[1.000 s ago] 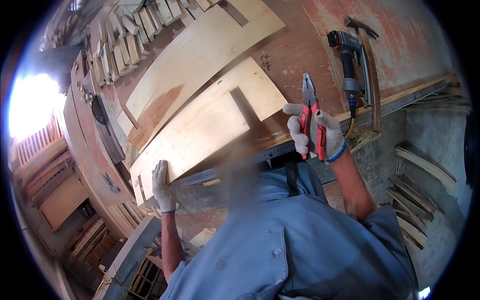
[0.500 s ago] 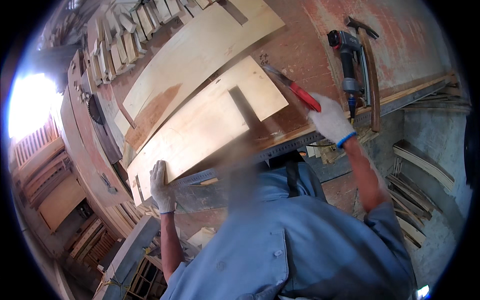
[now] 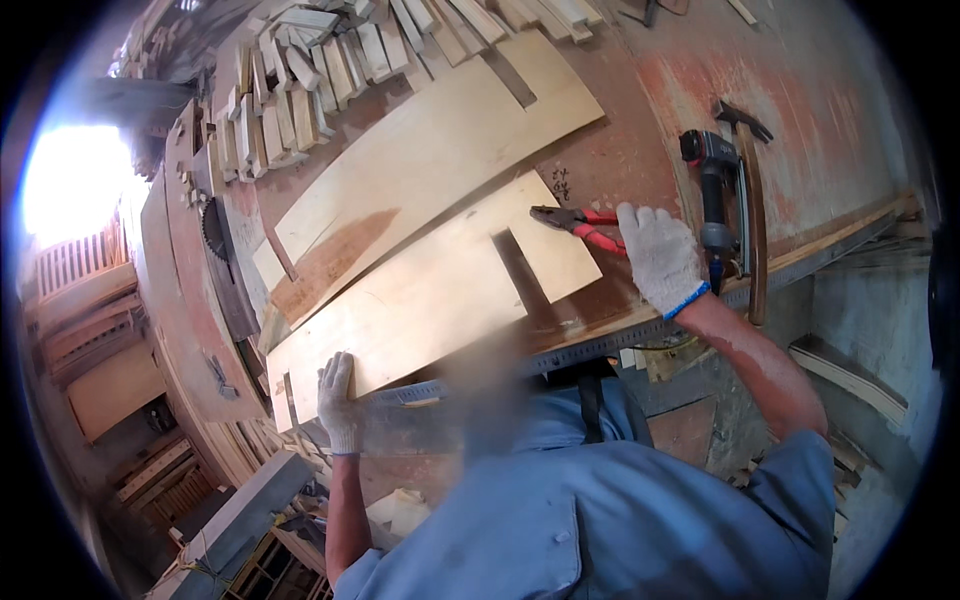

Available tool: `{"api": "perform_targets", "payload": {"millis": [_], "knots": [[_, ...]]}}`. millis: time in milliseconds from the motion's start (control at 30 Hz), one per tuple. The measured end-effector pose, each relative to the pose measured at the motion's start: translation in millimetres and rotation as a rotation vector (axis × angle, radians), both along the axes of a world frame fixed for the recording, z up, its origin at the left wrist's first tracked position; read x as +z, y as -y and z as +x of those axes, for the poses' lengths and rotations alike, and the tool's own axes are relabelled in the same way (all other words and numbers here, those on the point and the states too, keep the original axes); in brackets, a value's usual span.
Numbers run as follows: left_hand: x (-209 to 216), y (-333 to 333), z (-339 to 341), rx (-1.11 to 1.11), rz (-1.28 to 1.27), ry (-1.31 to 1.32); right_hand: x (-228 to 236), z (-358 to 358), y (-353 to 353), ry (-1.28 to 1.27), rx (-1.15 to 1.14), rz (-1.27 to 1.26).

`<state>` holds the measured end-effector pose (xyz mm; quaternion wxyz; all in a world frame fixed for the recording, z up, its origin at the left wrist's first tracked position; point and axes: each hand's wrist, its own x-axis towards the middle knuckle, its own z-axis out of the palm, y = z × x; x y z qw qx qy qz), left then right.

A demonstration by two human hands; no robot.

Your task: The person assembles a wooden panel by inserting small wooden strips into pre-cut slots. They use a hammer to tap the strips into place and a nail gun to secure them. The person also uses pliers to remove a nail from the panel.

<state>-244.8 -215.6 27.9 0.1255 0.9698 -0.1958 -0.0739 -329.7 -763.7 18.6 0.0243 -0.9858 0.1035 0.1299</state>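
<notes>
A pale plywood panel (image 3: 400,320), with a slot cut in from its edge near each end, lies along the near edge of the workbench. My left hand (image 3: 338,400), in a white knit glove, rests its outstretched fingers on the panel's lower left edge. In my gloved right hand (image 3: 662,258) is a pair of pliers (image 3: 600,232) with red handles. The pliers' dark jaws are over the panel's right end, beyond the slot; whether they touch the wood I cannot tell. Farther back lies a second slotted panel (image 3: 430,150) with a brown stain.
A nail gun (image 3: 714,195) and a hammer (image 3: 752,210) lie on the right of the workbench (image 3: 640,130). Many short wood strips (image 3: 300,90) are piled at the back left. A metal ruler (image 3: 575,353) runs along the near edge. A saw blade (image 3: 213,230) shows on the left.
The pliers' jaws have swung from beside the panel's right corner to over its right end, and their handles now show spread. My left hand stays on the panel. The whole view has shifted.
</notes>
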Motion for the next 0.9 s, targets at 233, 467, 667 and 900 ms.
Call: {"api": "perform_targets", "payload": {"millis": [233, 467, 667, 900], "knots": [[-17, -5, -9, -0.001, 0.028, 0.063, 1, 5, 13, -0.005, 0.055, 0.06], [-26, -3, -12, -0.021, 0.028, 0.119, 7, 20, 37, -0.119, 0.103, 0.228], [-42, -16, -14, -0.121, 0.089, 0.115, -30, 22, 74, -0.67, -0.88, 1.593], [-2, 5, -8, -0.097, 0.053, -0.08, 33, 42, 47, -0.256, -0.789, 1.448]]}}
